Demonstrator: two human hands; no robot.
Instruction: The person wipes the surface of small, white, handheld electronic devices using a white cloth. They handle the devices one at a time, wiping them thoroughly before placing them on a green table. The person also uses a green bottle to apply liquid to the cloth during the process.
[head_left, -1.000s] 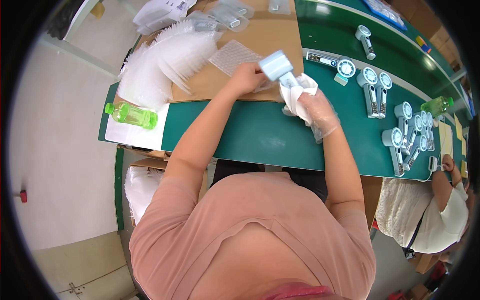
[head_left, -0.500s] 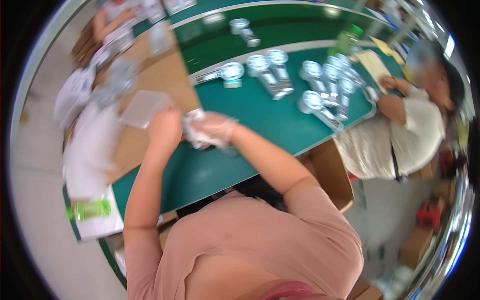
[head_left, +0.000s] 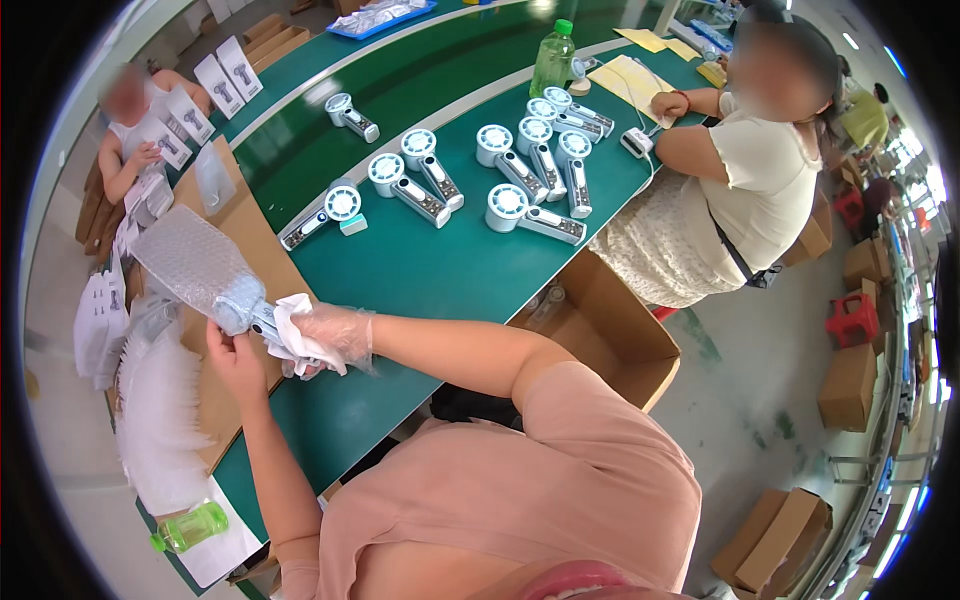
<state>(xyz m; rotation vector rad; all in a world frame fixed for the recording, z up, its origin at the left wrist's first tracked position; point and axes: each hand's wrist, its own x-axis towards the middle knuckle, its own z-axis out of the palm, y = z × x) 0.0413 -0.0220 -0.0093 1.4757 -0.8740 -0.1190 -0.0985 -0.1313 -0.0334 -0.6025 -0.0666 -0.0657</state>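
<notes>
right hand (head_left: 338,335) grips fan (head_left: 262,326) through cloth (head_left: 293,322), left hand (head_left: 238,362) holds bubble bag (head_left: 190,258), at green table (head_left: 430,275); cartons (head_left: 850,388) on floor (head_left: 735,420).

No words or numbers can be read; on the white boxes (head_left: 239,69), at upper left of the frame, only dark printed shapes (head_left: 242,73) are visible.

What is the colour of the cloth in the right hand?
White cloth, best seen in the head view.
</notes>
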